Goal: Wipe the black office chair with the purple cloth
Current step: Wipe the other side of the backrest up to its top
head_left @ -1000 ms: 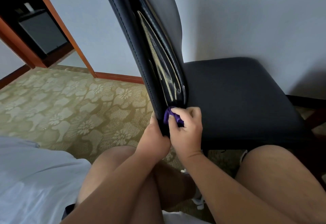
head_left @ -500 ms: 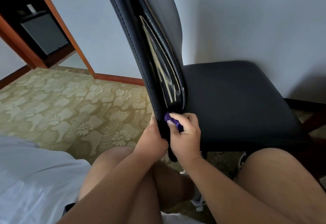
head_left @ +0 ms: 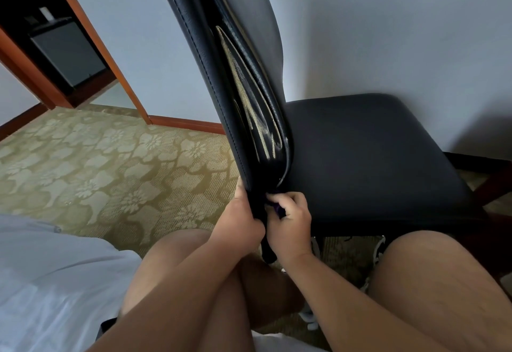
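At the foot of the backrest (head_left: pixel 205 55) of the black office chair (head_left: pixel 360 157), just where it is meeting the seat (head_left: pixel 388 199), both hands are working almost touching each other; the left hand (head_left: pixel 239 227) is gripping the stitched edge of the backrest, its fingers curled round it; the right hand (head_left: pixel 291 224) is curling its fingers on the purple cloth (head_left: pixel 277 209), which is bunched very small and is showing only as a dark violet patch under the fingertips, pressed into the narrow fold.

Pale dusty streaks (head_left: pixel 243 94) are lying higher in this fold; I am judging that this part is not yet wiped.

Several things, I think, are risking to go wrong; the cloth is so crumpled that little of it is meeting the surface, so dust may be only pushed deeper into the fold; the pinch is looking small, so the cloth may be slipping out and dropping onto the patterned carpet (head_left: pixel 110 171); the fingertips may be getting squeezed in the tight gap if the left hand is releasing the edge; a hard pull may also be tilting the chair.
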The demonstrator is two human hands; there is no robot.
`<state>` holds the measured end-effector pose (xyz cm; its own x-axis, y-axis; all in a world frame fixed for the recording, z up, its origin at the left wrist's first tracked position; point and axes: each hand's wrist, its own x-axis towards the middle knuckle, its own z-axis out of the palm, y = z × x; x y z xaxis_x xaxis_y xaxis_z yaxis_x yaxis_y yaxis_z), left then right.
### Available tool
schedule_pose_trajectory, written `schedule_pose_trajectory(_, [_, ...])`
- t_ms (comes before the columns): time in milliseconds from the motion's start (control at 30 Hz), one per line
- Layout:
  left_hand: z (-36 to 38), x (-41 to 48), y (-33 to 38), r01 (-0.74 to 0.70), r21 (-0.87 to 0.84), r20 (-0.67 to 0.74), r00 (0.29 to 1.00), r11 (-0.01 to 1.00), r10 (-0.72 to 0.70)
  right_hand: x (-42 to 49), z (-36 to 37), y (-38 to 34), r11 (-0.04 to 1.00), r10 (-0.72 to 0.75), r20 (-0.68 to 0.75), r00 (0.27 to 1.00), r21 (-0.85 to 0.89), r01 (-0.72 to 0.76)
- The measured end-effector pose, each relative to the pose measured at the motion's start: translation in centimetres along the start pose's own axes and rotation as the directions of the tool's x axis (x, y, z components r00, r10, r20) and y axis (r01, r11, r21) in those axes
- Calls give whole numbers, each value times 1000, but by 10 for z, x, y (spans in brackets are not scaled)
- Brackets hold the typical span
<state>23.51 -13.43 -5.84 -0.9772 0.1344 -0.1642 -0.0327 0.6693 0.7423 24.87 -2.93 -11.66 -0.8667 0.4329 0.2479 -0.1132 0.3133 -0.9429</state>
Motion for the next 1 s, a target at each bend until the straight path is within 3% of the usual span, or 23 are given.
schedule_pose_trajectory(133, [0,-1,-1,-20,-23,-13,1000,1000,19,3,-1,-19,998,23,-56,998,66,-19])
schedule_pose_trajectory(333, [3,-3,-1,-62,-98,-28,998,993,60,17,-6,-41,986,-152,-129,980,51,159])
schedule_pose_trajectory(467, [0,-4,2,-25,-20,-23,999,1000,24,11,-4,-18,976,-216,-88,972,-23,215])
schedule_pose_trajectory(533, [-2,-2,3,-7,-4,-14,1000,1000,6,7,-1,-7,992,-125,-47,991,-20,124])
schedule_pose_trajectory(600, [-2,0,1,8,-3,-11,1000,1000,-8,3,0,0,997,82,43,996,-8,-81])
schedule_pose_trajectory(700, [-1,0,0,23,5,-15,1000,1000,-23,1,3,5,948,315,81,946,15,-317])
schedule_pose_trajectory(900, [1,-1,-1,-12,-22,-8,1000,1000,12,7,3,-18,932,336,-15,942,146,-330])
schedule_pose_trajectory(1000, [0,-3,2,-16,-46,-18,1000,999,16,9,0,-35,950,276,-59,959,167,-263])
